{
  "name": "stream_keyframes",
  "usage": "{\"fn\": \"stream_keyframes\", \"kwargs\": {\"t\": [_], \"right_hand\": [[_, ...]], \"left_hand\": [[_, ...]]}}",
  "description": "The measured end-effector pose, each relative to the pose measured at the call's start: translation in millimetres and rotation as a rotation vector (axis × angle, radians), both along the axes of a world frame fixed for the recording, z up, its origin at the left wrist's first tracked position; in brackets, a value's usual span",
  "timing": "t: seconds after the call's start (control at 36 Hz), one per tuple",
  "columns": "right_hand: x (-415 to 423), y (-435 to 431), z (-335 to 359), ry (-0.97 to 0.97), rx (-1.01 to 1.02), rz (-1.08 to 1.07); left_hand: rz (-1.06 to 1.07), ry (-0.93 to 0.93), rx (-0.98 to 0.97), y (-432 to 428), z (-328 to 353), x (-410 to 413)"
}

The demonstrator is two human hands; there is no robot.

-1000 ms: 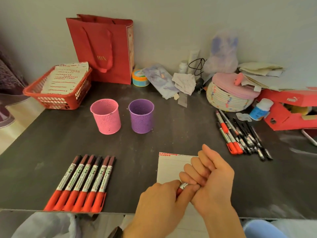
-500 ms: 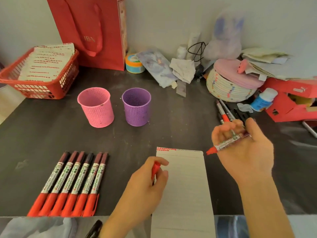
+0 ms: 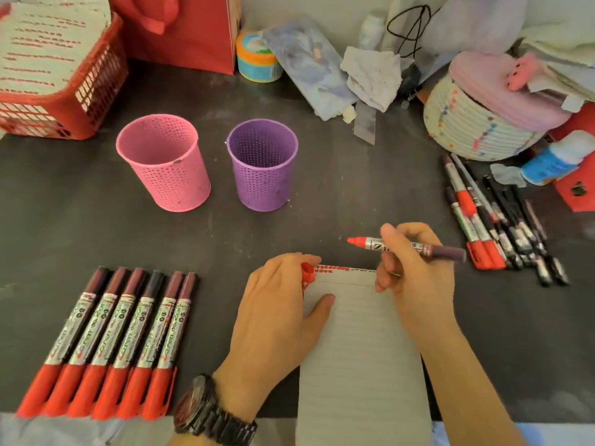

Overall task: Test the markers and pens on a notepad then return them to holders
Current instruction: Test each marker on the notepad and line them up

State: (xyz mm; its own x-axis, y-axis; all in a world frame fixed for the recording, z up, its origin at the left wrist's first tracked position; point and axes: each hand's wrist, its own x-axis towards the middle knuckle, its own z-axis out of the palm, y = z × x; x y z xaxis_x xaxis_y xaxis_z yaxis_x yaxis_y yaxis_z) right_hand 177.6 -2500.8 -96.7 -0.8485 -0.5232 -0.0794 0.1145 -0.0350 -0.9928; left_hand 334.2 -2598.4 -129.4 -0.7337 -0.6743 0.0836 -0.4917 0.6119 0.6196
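My right hand [image 3: 415, 278] grips an uncapped red marker [image 3: 405, 246], its tip pointing left just above the top edge of the white lined notepad [image 3: 360, 355]. My left hand [image 3: 283, 307] rests on the notepad's left edge and pinches the marker's red cap [image 3: 307, 272], thumb on the paper. Several capped red markers [image 3: 116, 342] lie in a row at the left. A pile of pens and markers [image 3: 495, 226] lies at the right. Behind the notepad stand an empty pink holder [image 3: 164, 162] and an empty purple holder [image 3: 262, 164].
A red basket [image 3: 64, 101] with printed paper sits at the back left beside a red paper bag [image 3: 193, 30]. Clutter lines the back wall: a tape roll [image 3: 256, 57], crumpled paper, a woven basket [image 3: 476, 120] with a pink lid, a glue bottle [image 3: 553, 159]. The dark table's front edge runs under my wrists.
The marker was uncapped: my hands pulled apart, the left keeping the cap and settling on the notepad. The right hand brought the marker down toward the notepad's top edge.
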Motion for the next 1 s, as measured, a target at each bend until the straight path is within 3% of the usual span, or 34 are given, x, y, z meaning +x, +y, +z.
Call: {"fn": "stream_keyframes", "kwargs": {"t": [0.33,1.0], "right_hand": [[14,-6,-14,0.318,0.279,-0.045],[13,-9,-18,0.387,0.338,-0.052]], "left_hand": [[0.024,0.0,0.1,-2,2,-1],[0.047,-0.047,0.141,-2,5,-3]]}}
